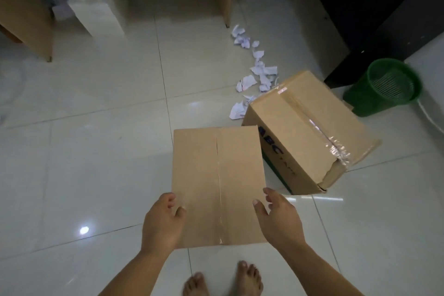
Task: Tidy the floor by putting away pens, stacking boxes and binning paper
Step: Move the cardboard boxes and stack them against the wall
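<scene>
Brown cardboard fills the middle of your view: a small plain cardboard box with a taped centre seam (217, 182) sits between your two hands, above the glossy pale tiled floor (96, 163). Your left hand (162, 221) holds its near left edge, thumb on top and fingers curled round the side. Your right hand (276, 217) is at the near right corner with the thumb touching the top; whether those fingers have closed on the side you cannot tell from here.

The step in hand looks like box stacking. Just to the right and a little farther off lies the larger brown cardboard box with shiny tape and blue lettering (310, 132), its top tilted. The next move probably calls for a firm two-sided grip, then setting the small box squarely on the larger one.

Crumpled white paper scraps (252, 72) trail away beyond the large box, and the green mesh plastic bin (386, 86) waits at far right. No pens are visible.
</scene>
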A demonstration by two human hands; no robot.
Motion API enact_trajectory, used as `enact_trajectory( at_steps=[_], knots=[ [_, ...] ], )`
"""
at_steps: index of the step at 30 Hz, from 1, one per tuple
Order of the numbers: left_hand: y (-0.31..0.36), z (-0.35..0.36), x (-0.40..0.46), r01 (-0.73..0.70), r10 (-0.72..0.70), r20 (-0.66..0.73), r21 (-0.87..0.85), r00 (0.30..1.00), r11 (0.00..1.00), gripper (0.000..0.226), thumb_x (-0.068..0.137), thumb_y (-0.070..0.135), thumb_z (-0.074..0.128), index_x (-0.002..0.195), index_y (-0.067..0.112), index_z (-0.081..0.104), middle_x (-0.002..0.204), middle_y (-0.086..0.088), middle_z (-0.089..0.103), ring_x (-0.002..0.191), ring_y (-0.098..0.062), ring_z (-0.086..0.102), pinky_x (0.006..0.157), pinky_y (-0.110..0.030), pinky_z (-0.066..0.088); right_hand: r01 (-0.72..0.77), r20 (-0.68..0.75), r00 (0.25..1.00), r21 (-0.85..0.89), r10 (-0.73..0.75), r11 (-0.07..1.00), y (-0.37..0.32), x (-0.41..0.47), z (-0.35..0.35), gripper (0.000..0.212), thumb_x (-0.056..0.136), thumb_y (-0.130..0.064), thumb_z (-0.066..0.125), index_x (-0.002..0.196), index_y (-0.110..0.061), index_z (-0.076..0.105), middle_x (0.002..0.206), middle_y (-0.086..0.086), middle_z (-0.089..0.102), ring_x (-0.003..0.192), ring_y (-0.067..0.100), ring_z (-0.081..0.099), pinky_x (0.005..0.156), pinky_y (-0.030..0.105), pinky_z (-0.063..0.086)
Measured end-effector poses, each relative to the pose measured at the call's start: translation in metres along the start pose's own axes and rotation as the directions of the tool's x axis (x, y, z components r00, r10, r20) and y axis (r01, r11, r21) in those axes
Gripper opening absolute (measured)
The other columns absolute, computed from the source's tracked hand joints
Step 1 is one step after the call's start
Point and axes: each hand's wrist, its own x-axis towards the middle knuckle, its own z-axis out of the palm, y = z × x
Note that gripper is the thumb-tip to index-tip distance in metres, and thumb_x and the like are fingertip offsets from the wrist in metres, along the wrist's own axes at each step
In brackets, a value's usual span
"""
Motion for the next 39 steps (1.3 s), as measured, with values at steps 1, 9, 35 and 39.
enact_trajectory(
  at_steps=[1, 9, 35, 39],
  knots=[
    [-0.011, 0.010, 0.013, 0.010, -0.010, 0.005, 0.015, 1.000, 1.000, 0.039, 0.086, 0.022, 0.064, 0.124, 0.018, 0.056, 0.120, -0.001, 0.064, 0.105, -0.018, 0.060, 0.089, -0.029, 0.045, -0.005, 0.004, 1.000, -0.017, 0.005, 1.000, 0.008, 0.013, 0.012, 0.051, 0.095, -0.047, 0.052, 0.140, -0.026, 0.045, 0.133, -0.003, 0.058, 0.118, 0.016, 0.056, 0.096, 0.033, 0.049],
    [-0.057, 0.077, 0.085, 0.052, -0.050, -0.057, 0.028, 0.997, 0.998, 0.072, 0.083, 0.039, 0.067, 0.143, 0.017, 0.035, 0.137, -0.011, 0.049, 0.118, -0.032, 0.054, 0.093, -0.043, 0.048, -0.095, -0.072, 0.993, -0.050, 0.092, 0.994, 0.052, 0.083, 0.081, 0.065, 0.097, -0.053, 0.041, 0.149, -0.016, 0.028, 0.144, 0.011, 0.046, 0.128, 0.032, 0.048, 0.096, 0.044, 0.045],
    [0.018, -0.051, 0.032, 0.028, -0.039, -0.140, -0.077, 0.989, 0.997, 0.036, 0.092, 0.041, 0.054, 0.121, 0.020, 0.050, 0.114, -0.001, 0.062, 0.101, -0.027, 0.059, 0.078, -0.035, 0.046, -0.036, 0.041, 0.999, 0.232, 0.027, 0.972, -0.035, 0.015, -0.006, 0.060, 0.097, -0.046, 0.048, 0.145, -0.015, 0.031, 0.141, 0.008, 0.048, 0.128, 0.028, 0.048, 0.101, 0.041, 0.040],
    [0.053, -0.103, -0.007, -0.012, -0.002, -0.164, -0.085, 0.987, 0.996, 0.040, 0.091, 0.046, 0.053, 0.123, 0.021, 0.050, 0.116, 0.000, 0.061, 0.103, -0.026, 0.059, 0.078, -0.035, 0.045, 0.017, -0.004, 1.000, 0.216, -0.017, 0.976, -0.064, -0.014, -0.067, 0.057, 0.096, -0.049, 0.048, 0.141, -0.015, 0.038, 0.136, 0.009, 0.054, 0.122, 0.030, 0.051, 0.095, 0.040, 0.043]
  ],
)
